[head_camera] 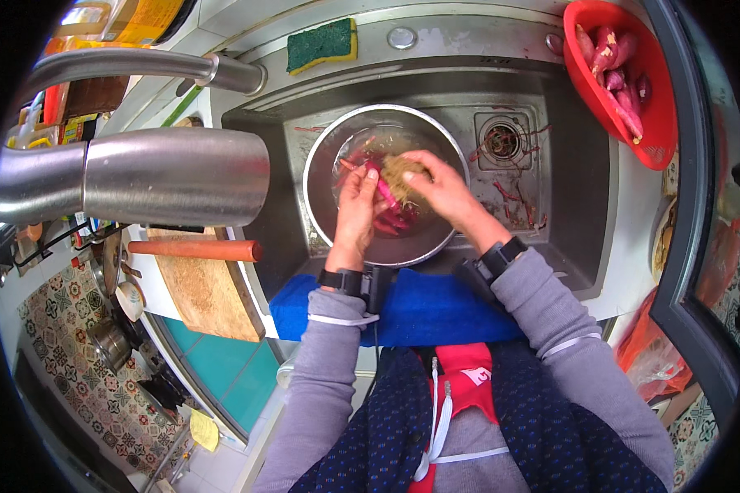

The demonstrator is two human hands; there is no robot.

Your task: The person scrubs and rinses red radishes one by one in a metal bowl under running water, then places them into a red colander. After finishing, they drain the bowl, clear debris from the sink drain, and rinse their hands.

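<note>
Over a round metal basin [308, 179] of water in the sink, my left hand [359, 206] grips a thin pink-red sweet potato [385, 190]. My right hand [441, 188] holds a brown fibrous scrubber [401, 175] against that root; the scrubber is a little blurred. More pink-red roots [394, 220] lie in the water below my hands. At the upper right, a red plastic colander [660, 123] holds several sweet potatoes [616, 58].
A steel faucet [179, 175] reaches in from the left, above a wooden cutting board [206, 289] and a red-brown rod [194, 249]. A green and yellow sponge [322, 46] lies behind the sink. Root scraps surround the drain [502, 138]. A blue cloth [431, 308] covers the sink's front edge.
</note>
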